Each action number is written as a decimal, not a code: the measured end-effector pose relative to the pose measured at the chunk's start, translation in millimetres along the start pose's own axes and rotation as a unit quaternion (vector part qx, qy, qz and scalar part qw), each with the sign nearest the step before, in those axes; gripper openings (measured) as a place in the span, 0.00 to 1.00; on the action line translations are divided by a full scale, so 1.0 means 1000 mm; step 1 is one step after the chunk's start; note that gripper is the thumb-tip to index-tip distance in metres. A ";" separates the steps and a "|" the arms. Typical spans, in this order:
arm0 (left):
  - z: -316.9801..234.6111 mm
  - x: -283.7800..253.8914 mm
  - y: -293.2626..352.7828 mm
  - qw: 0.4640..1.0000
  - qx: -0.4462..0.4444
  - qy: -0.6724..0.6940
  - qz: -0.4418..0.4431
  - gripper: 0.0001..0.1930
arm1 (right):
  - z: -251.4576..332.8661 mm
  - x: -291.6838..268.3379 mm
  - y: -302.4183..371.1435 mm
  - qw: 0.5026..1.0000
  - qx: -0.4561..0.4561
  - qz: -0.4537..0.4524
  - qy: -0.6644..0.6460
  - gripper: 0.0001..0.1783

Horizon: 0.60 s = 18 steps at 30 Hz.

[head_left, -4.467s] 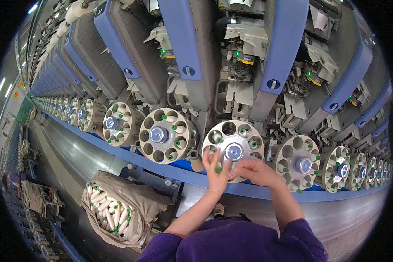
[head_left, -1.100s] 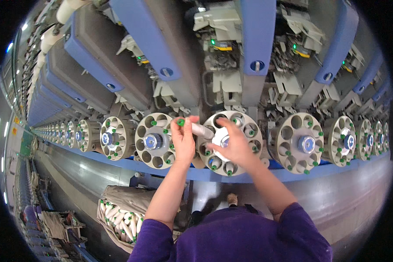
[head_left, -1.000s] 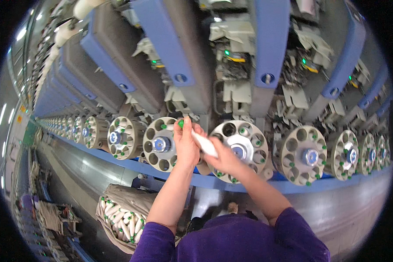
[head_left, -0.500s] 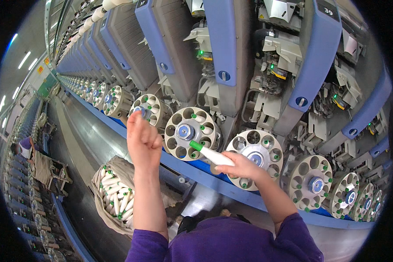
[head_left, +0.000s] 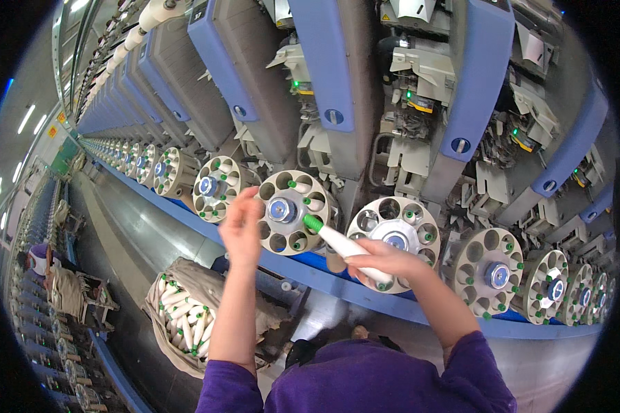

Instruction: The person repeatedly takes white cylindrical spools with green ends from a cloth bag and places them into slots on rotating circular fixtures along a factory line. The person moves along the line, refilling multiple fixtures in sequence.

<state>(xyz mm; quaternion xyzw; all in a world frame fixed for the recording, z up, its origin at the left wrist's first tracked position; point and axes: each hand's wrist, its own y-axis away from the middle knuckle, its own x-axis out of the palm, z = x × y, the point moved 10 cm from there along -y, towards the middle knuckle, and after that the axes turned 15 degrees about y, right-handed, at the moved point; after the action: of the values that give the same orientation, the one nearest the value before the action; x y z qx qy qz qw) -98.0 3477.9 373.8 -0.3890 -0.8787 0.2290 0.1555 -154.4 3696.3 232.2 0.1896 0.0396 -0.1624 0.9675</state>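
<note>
My right hand (head_left: pixel 391 260) is wrapped round a white yarn bobbin (head_left: pixel 341 241) with a green tip. The bobbin slants up to the left, its tip in front of the right side of a round cream magazine (head_left: pixel 281 184) with a blue hub. Some pockets of that magazine hold green-tipped bobbins. Left of the hub, my left hand (head_left: pixel 242 228) is raised with its fingers partly uncurled and slightly blurred; no object shows in it. Behind my right hand sits another round magazine (head_left: pixel 394 206), partly covered by the hand and the bobbin.
A cloth sack (head_left: pixel 157 329) full of bobbins stands at lower left, beside my left forearm. Blue-grey machine units (head_left: pixel 327 76) rise behind the row of magazines. A blue rail (head_left: pixel 303 272) runs along their front. Far left, a person (head_left: pixel 40 260) stands by a cloth-covered cart (head_left: pixel 67 292).
My left hand has moved right and slightly down, and its closed fingers have loosened. The right hand still grips the bobbin, slightly lower against the magazines. The whole view has shifted a little.
</note>
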 end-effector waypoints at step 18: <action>0.074 0.052 0.091 0.943 -0.274 0.113 0.152 0.13 | -0.050 -0.079 0.048 0.980 0.091 -0.147 0.101 0.08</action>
<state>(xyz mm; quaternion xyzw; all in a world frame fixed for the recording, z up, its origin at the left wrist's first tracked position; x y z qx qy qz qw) -109.5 3550.0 268.0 -0.5686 -0.8148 -0.0453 0.1040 -213.7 3780.9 214.1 0.2847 0.1497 -0.2857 0.9027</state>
